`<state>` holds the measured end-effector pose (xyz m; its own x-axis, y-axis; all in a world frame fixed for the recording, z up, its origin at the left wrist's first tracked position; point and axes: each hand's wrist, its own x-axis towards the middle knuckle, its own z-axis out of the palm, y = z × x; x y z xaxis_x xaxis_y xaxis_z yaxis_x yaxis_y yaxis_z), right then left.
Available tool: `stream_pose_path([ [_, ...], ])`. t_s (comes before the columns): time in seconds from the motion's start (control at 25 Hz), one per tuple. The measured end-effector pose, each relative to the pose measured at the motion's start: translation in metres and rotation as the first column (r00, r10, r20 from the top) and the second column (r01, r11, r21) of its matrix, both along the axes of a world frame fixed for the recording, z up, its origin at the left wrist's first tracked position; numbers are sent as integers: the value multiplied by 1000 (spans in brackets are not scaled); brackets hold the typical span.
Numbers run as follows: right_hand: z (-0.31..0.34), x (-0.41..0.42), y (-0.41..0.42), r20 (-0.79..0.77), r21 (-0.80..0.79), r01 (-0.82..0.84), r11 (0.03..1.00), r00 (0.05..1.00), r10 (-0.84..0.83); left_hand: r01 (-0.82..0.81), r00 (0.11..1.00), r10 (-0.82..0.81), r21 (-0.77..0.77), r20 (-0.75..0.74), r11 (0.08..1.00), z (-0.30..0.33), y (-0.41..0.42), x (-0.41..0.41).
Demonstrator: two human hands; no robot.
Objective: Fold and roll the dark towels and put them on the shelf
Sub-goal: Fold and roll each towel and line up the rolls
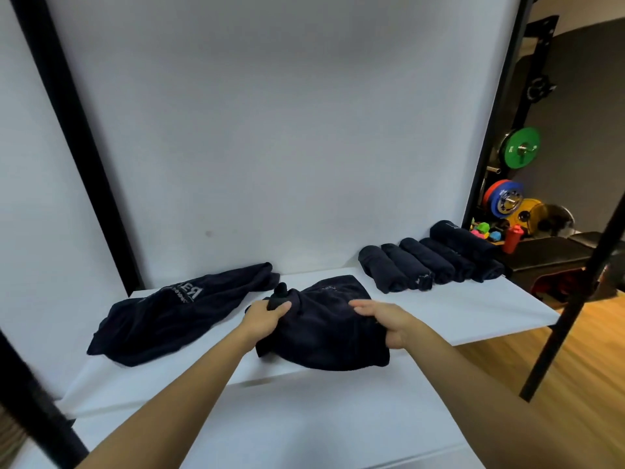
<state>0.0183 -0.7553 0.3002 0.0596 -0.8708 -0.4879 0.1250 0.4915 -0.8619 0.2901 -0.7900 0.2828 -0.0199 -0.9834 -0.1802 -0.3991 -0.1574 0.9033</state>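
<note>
White shelf [473, 319] against a plain white wall, and here's the action: a dark towel [324, 330] lies bunched at the shelf's front edge, dead centre, its near hem drooping over the lip. The left hand [265, 314] grips a gathered corner of it, fingers curled tight around the cloth. The right hand [385, 321] grasps the towel's right side, thumb tucked beneath, fingers laid over the top. Just left, another dark towel [176, 316] sprawls unfolded, pale lettering showing. Back right, a row of rolled towels [429, 262] sits side by side. Beyond, coloured weight plates [519, 148] hang on a rack, a red bottle [513, 238] nearby.
</note>
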Motion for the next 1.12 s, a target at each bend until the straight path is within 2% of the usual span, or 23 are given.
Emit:
stream_pose_path([
  [0.08,20,-6,-4,119,-137,172,976,981,-156,-122,991,115,-121,-62,985,18,2,8],
  [0.16,51,-18,-16,198,-210,269,940,953,-228,-202,977,182,-210,-111,957,45,0,18],
  [0.28,112,-29,-29,135,-280,259,924,964,-229,-163,984,122,-372,-131,914,93,-10,28],
  [0.36,154,-34,-34,103,-441,324,837,945,-311,-171,981,106,-459,-165,872,134,-16,30],
  [0.44,191,-37,-32,134,-590,359,723,927,-350,-196,972,97,-515,-214,834,174,-25,32],
  [0.52,214,-38,-28,59,-681,290,673,937,-344,-220,965,98,-546,-244,808,202,-33,37],
  [0.68,217,-49,-23,-275,-749,74,658,869,-411,-223,971,139,-536,-194,814,212,-36,38],
  [0.84,216,-64,-19,-488,-673,-176,718,835,-252,-160,986,117,-501,-116,851,212,-28,32],
  [0.92,211,-68,-19,-698,-597,-340,727,667,-261,-75,994,104,-476,35,876,211,-21,30],
  [0.96,208,-69,-20,-760,-580,-380,721,571,-310,-51,987,115,-468,110,882,209,-18,30],
  [1.0,205,-70,-21,-775,-590,-384,710,515,-366,-46,977,139,-475,163,879,208,-14,28],
  [1.12,197,-76,-22,-734,-658,-319,682,475,-486,-92,942,246,-531,227,842,208,5,19],
])
